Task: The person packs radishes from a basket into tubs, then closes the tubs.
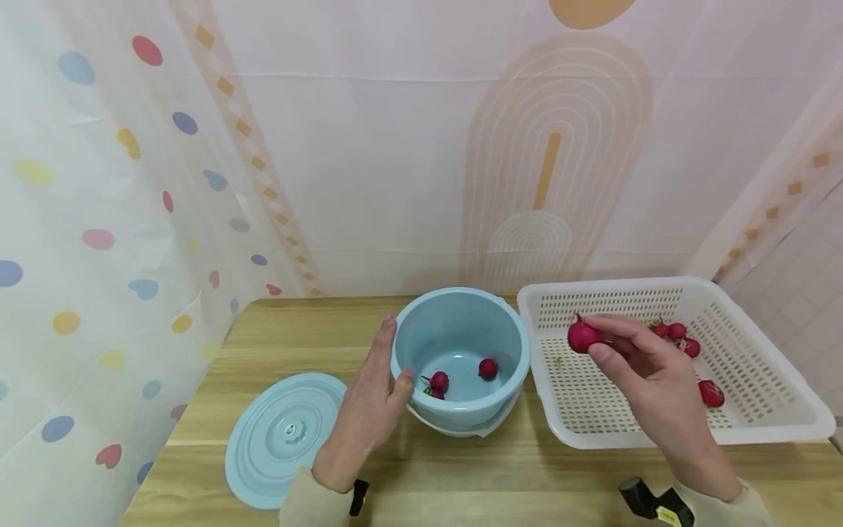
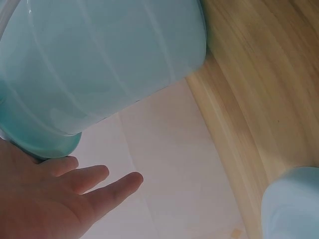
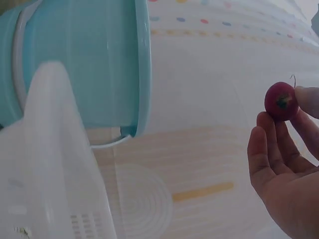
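Between thumb and fingertips my right hand (image 1: 658, 380) pinches a red radish (image 1: 582, 337), held above the left part of a white perforated basket (image 1: 777, 432). The right wrist view shows the same radish (image 3: 282, 101) with a thin root and a greenish spot. My left hand (image 1: 369, 399) touches the left rim of a light blue bucket (image 1: 461, 294), its fingers fairly straight. Inside the bucket lie a few radishes (image 1: 488, 368). Several more radishes (image 1: 677, 331) sit in the basket, partly hidden behind my right hand.
A round light blue lid (image 1: 263, 439) lies on the wooden table (image 1: 461, 483), left of the bucket. The bucket's pale handle (image 1: 454, 432) hangs down at its front. A patterned curtain (image 1: 395, 161) hangs behind the table.
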Demonstrator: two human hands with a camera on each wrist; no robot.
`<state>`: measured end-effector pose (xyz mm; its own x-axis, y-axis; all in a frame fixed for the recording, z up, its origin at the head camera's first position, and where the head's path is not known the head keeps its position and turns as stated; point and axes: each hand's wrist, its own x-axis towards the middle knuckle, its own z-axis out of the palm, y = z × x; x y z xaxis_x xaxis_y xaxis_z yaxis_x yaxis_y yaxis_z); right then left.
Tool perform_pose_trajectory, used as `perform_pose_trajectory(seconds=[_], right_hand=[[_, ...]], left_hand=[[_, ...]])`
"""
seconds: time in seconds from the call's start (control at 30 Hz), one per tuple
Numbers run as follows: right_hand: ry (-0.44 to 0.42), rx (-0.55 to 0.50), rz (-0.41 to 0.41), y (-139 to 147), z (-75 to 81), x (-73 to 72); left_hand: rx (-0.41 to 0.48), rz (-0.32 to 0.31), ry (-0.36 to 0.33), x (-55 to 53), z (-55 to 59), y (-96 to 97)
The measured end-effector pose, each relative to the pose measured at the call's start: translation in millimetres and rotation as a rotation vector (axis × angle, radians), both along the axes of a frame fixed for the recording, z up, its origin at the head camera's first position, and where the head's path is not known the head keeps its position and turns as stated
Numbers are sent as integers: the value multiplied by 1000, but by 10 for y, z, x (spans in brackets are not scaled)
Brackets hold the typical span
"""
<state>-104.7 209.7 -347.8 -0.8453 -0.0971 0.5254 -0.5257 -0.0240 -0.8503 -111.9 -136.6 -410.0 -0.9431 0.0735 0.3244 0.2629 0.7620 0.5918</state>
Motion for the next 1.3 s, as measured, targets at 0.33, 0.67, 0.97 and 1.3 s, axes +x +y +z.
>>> perform_pose_trajectory(seconds=[0.33, 0.67, 0.97, 1.3], right_hand=[[114, 127, 11, -305, -2, -86], [317, 447, -109, -474, -122, -219], [385, 514, -90, -600, -191, -316], [354, 608, -101, -751, -318, -386]], left_hand=[[8, -4, 5, -7, -2, 1], [7, -17, 19, -7, -16, -6], [7, -10, -3, -8, -11, 1], [-2, -8, -14, 3, -14, -13]])
